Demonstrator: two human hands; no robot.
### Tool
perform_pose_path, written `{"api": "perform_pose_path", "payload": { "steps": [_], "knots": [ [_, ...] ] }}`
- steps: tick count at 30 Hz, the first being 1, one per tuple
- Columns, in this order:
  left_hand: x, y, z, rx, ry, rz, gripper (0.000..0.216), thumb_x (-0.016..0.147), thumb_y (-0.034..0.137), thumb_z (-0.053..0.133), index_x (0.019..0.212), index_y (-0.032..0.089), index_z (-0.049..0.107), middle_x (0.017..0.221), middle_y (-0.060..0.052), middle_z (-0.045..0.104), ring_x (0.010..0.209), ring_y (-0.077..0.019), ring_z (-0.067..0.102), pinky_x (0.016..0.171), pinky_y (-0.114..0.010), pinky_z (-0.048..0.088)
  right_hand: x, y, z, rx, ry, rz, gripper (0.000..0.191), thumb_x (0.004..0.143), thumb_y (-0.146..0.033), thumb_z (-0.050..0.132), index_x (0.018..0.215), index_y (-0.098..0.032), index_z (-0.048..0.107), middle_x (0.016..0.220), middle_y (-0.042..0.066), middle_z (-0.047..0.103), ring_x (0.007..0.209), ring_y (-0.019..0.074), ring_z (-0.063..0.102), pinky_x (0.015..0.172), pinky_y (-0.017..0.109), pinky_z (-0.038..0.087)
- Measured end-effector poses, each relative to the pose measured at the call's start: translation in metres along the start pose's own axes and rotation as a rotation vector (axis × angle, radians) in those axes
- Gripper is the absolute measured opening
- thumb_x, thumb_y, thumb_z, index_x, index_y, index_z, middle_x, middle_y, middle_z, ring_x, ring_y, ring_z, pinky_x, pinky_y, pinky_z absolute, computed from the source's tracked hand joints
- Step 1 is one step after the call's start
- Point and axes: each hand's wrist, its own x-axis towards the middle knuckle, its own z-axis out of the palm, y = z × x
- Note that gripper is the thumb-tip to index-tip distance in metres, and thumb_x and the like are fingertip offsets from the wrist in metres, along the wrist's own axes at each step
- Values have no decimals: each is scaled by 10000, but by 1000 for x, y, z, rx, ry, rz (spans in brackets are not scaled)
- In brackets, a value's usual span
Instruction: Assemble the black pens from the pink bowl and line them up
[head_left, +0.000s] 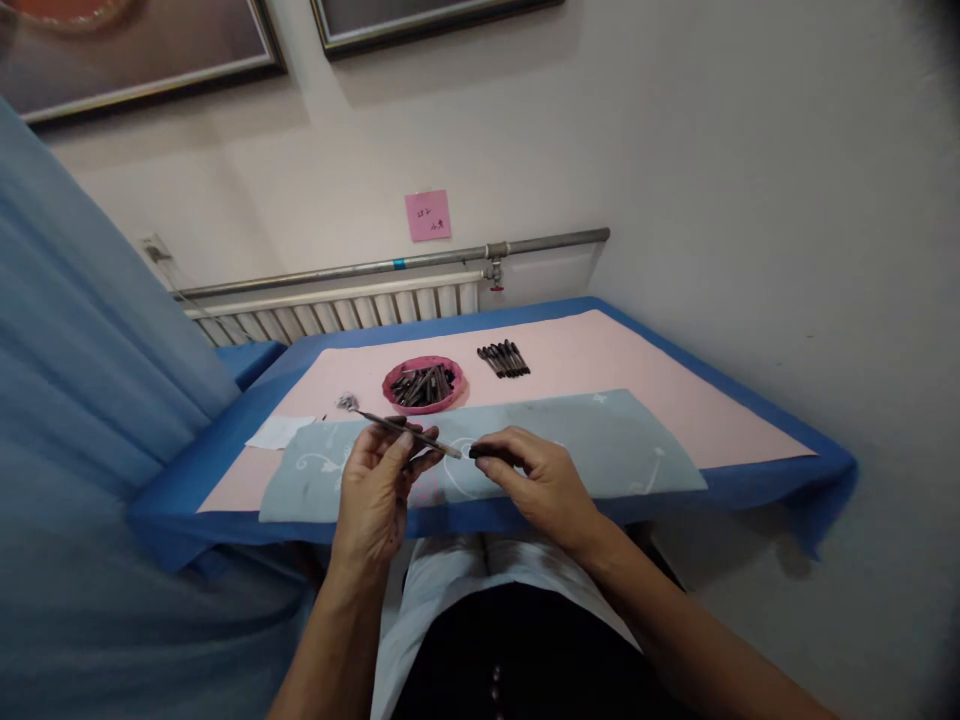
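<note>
Blue-clothed table [750, 405] stands against a pale wall, topped with a pink rectangular mat [600, 350] and a grey-blue fabric strip with white scroll pattern [600, 440].

Item in hand: a thin silver metal rod with a looped far end [397, 428]. It is tilted, with the loop toward 10 o'clock and the tip toward 4 o'clock, and is held above the fabric strip near the table's front edge. The left hand [375, 490] grips the rod at mid-length between thumb and fingers, palm turned toward the camera.

Just off the rod's tip, at 3 o'clock, is a short black tubular piece [486, 452]. The right hand [544, 480] pinches it between thumb and fingertips, knuckles up. Whether tip and piece touch cannot be told.

At 12 o'clock from the hands sits a round pink dish filled with dark pen parts [422, 385], on the mat. At 1 o'clock, a neat row of black pens [504, 358] lies on the mat, apart from the dish. At 9 o'clock, a white paper slip [277, 432] lies at the strip's left end.

Beyond the table: a white ribbed radiator [337, 310], a grey horizontal pipe [397, 262] above it, and a pink sticky note [427, 215] on the wall. A blue curtain [90, 350] fills the left side.
</note>
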Motion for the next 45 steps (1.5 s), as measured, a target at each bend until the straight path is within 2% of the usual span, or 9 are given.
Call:
{"api": "perform_pose_path", "payload": {
  "steps": [17, 30, 40, 42, 45],
  "knots": [
    [-3, -6, 1, -14, -21, -76, 206, 654, 225, 671, 811, 164, 551, 805, -4, 622, 873, -219, 632, 743, -380, 518, -5, 1, 2, 37, -32, 31, 126, 743, -181, 535, 816, -198, 636, 773, 9, 659, 730, 132, 608, 685, 251, 459],
    [-5, -13, 1, -48, 7, -69, 204, 662, 228, 669, 814, 153, 555, 795, -5, 624, 864, -203, 635, 757, -378, 518, -13, 11, 12, 105, 56, 100, 110, 756, -214, 545, 833, -187, 618, 768, 11, 654, 712, 135, 596, 653, 241, 457],
    [-4, -21, -6, -1, -54, -151, 212, 644, 220, 684, 803, 132, 573, 794, -33, 649, 837, -183, 632, 747, -343, 522, -16, 11, 12, 3, 53, 18, 124, 774, -195, 514, 840, -195, 619, 786, 19, 649, 726, 132, 593, 680, 243, 450],
    [-4, -23, -7, 3, -69, -164, 194, 658, 217, 673, 802, 131, 577, 801, -37, 656, 831, -179, 633, 750, -339, 522, -16, 11, 12, 23, 44, 42, 112, 770, -203, 518, 818, -195, 618, 762, 15, 645, 712, 131, 590, 664, 241, 452],
    [-5, -24, -9, 9, -75, -158, 180, 670, 216, 663, 805, 130, 581, 811, -41, 660, 833, -179, 631, 749, -337, 523, -15, 13, 14, 161, -14, 189, 112, 772, -246, 513, 804, -187, 603, 636, -12, 606, 584, 115, 567, 561, 225, 454]
  ]
}}
